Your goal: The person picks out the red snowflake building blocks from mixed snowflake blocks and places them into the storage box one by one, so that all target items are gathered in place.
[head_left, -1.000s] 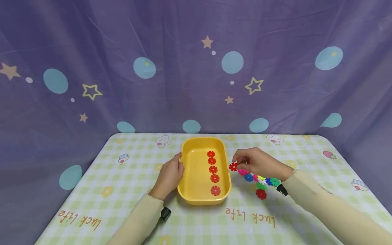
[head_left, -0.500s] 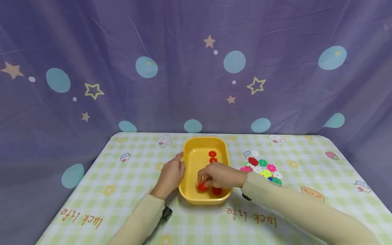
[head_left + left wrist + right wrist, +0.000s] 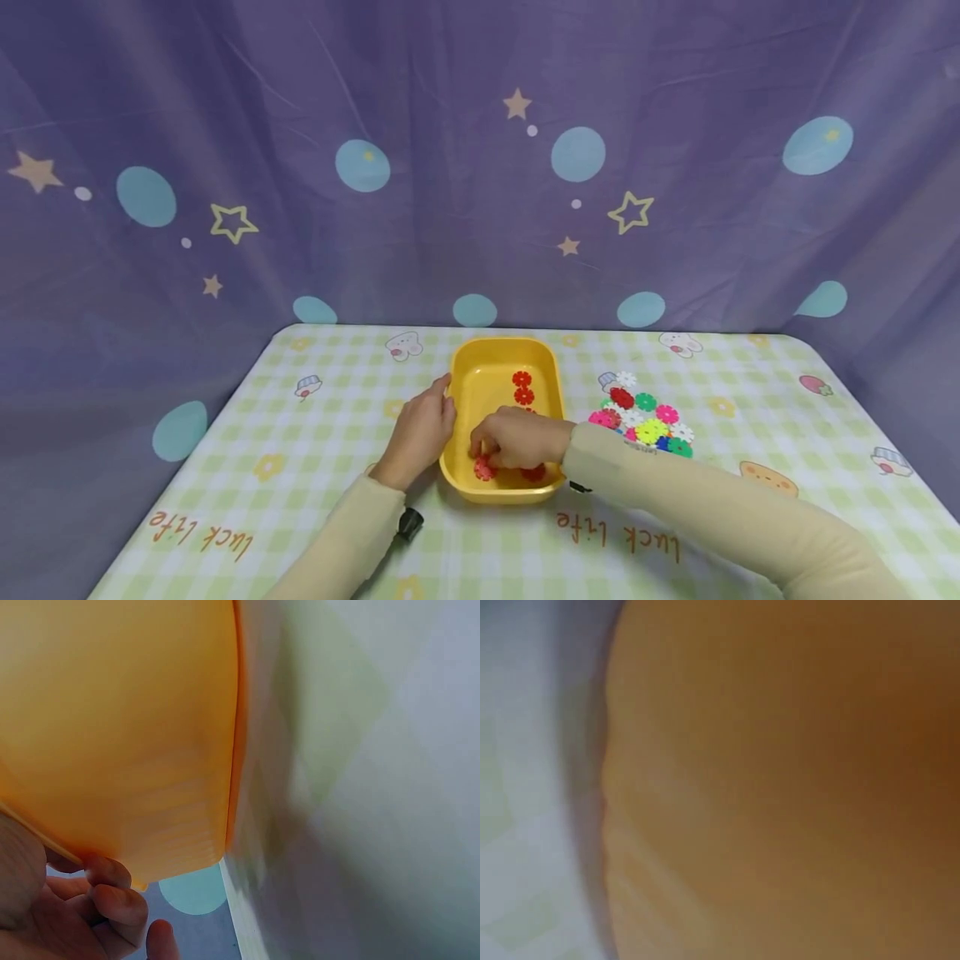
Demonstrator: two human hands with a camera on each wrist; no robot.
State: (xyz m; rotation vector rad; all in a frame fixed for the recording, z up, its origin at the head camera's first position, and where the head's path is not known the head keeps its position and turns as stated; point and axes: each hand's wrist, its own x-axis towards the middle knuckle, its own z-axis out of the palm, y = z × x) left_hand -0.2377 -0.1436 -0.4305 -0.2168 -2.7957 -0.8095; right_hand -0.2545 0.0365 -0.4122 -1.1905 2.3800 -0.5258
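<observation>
Head cam: L hand grips glossy yel. rounded-rect. tray; R hand pinches notched red disc.

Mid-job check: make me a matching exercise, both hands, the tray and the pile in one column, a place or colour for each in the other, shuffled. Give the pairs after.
Column one
1. Left hand
2. Right hand
3. Tray
4. Pile

Column two
A. Plain yellow
B. Inside the tray, fingers at a red disc
C. On the cloth, to the right of the tray
D. At the tray's left side

Right pairs: 1-D, 2-B, 3-A, 4-C
</observation>
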